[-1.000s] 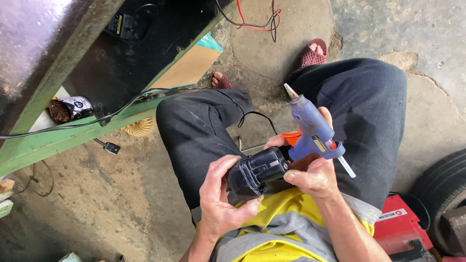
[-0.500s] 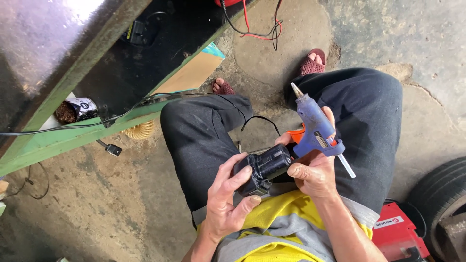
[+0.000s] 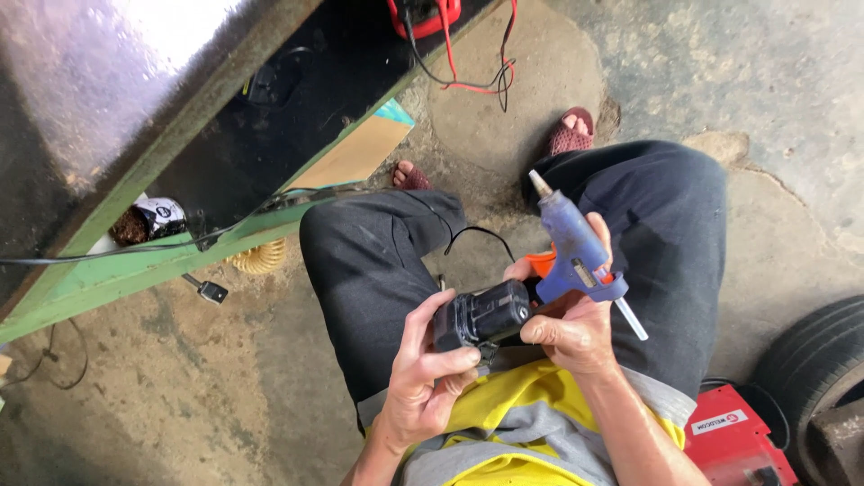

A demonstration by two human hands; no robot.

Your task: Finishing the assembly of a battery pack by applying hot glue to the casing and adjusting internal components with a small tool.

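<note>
I sit with my knees apart above a concrete floor. My left hand [image 3: 430,378] grips a black blocky part [image 3: 483,317], like a small motor or battery housing, held over my lap. My right hand [image 3: 569,326] holds a blue glue gun [image 3: 576,249] with its nozzle pointing up and away and a clear glue stick poking out behind. The right thumb also rests against the black part's end. A thin black cable [image 3: 475,236] loops from between my hands over my left thigh.
A green metal bench frame [image 3: 135,270] with a dark top runs along the upper left. Red and black wires [image 3: 468,67] hang at the top. A coiled hose [image 3: 261,259] and a small plug [image 3: 212,291] lie on the floor. A red machine [image 3: 738,441] and a tyre [image 3: 810,378] sit right.
The view has shifted slightly, so my hands sit lower in the picture. The black part has turned a little in my left hand; the glue gun stays raised in my right.
</note>
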